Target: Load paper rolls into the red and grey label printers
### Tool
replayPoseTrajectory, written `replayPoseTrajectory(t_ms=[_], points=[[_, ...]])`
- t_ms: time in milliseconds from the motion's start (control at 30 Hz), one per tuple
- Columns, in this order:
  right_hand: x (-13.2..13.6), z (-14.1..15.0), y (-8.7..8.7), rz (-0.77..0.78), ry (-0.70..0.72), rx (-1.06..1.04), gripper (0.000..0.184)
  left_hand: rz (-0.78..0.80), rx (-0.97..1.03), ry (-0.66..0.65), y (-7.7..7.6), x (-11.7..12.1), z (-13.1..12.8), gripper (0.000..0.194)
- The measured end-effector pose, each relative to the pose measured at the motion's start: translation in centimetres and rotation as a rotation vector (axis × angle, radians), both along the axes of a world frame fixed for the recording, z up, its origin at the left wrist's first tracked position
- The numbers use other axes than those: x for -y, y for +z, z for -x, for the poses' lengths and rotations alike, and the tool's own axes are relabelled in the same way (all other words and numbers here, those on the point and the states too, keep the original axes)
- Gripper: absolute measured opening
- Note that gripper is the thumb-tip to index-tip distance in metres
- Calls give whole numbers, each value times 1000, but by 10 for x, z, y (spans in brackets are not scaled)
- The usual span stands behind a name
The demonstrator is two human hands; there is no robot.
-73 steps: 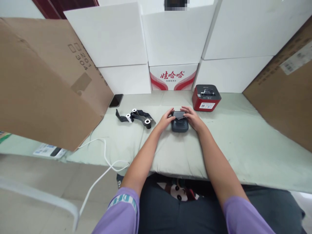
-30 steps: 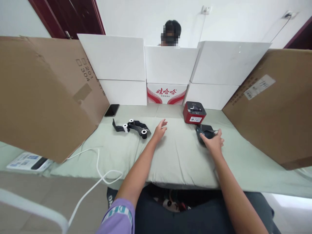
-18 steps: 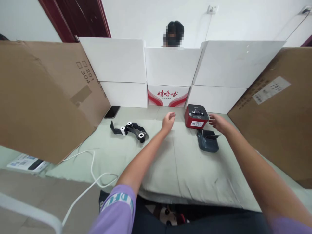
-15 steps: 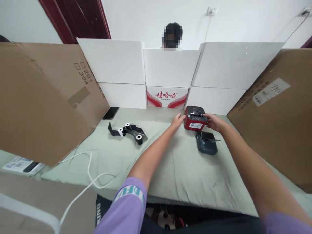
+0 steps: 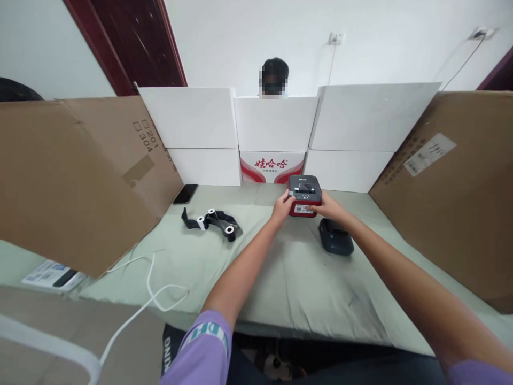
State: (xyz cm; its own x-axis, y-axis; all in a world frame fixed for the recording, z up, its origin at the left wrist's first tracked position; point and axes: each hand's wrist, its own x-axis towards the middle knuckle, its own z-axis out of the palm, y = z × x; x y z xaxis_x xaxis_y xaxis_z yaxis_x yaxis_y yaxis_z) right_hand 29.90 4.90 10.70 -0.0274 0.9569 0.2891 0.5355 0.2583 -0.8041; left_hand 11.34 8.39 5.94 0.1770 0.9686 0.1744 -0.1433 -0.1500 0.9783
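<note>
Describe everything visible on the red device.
The red device is a rounded box, plastic-looking, with a black top, a dark recess there and a white printed label on its near side. It sits upright before the printed carton. The left hand and right hand grip opposite sides. Whether its base touches the cloth is unclear.

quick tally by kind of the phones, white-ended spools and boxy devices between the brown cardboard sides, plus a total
phone: 1
white-ended spools: 3
boxy devices: 2, the red-and-black device and the dark device
total: 6
</note>
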Motion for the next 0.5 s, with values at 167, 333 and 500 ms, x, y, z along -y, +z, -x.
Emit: replayPoseTrajectory(t_ms=[167,333,500], points=[[66,57,-12,-63,-42,55,74,-99,-73,102,14,67,64,54],[132,100,-41,5,-82,47,76,-69,-155,171,-3,138,103,57],[145,116,-59,30,-101,50,73,8,-109,151,-20,150,111,58]])
